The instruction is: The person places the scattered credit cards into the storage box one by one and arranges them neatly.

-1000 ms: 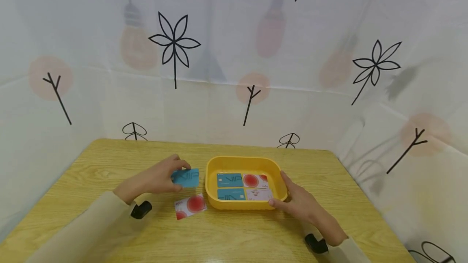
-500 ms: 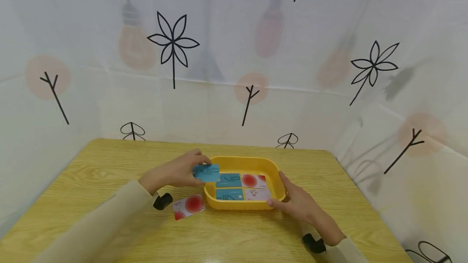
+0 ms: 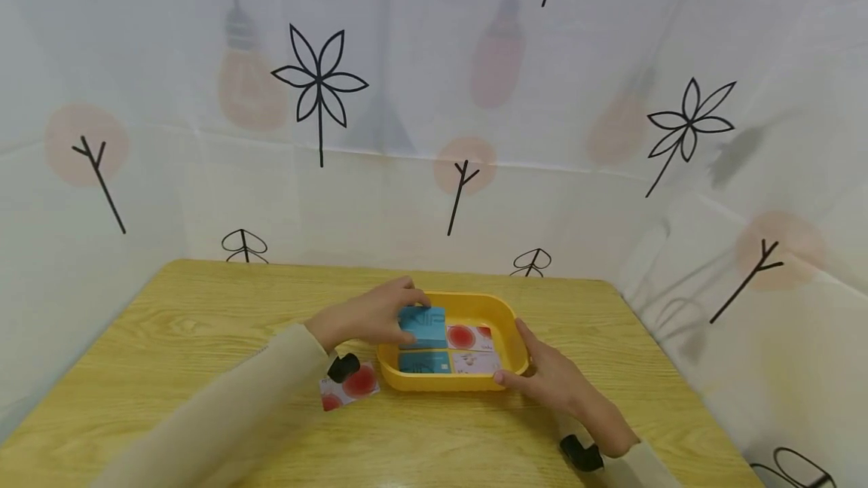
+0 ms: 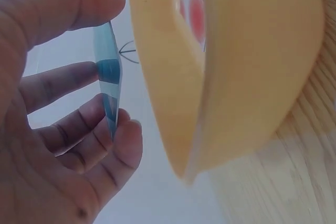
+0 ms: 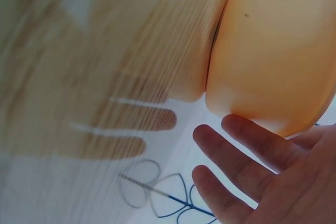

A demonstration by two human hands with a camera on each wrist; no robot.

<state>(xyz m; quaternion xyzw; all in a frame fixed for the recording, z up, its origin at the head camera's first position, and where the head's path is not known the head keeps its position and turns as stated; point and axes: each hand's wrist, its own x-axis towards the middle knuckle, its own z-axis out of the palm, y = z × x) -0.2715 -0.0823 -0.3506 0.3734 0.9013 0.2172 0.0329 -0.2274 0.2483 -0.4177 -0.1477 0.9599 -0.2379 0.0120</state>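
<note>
My left hand [image 3: 373, 315] pinches a blue VIP card [image 3: 427, 326] by its edges, thumb below and fingers above, over the left part of a yellow tray [image 3: 444, 382]. In the left wrist view this card [image 4: 108, 72] shows nearly edge-on between thumb and fingers. Inside the tray lie another blue card [image 3: 422, 362], a red-circle card [image 3: 468, 337] and a pale card [image 3: 477, 361]. A further blue card there is hidden behind the held one. At the tray's right end rests my right hand [image 3: 566, 379], thumb by the front rim, its fingers [image 5: 236, 158] fairly straight in the right wrist view.
On the wooden table [image 3: 434, 443], left of the tray, lies a white card with red circles [image 3: 359, 382], partly covered by the black wrist strap [image 3: 343, 367]. A patterned cloth [image 3: 380, 194] hangs behind the table.
My left hand has carried the blue card rightward from beside the tray to over its left half. The right hand has stayed at the tray's right end.
</note>
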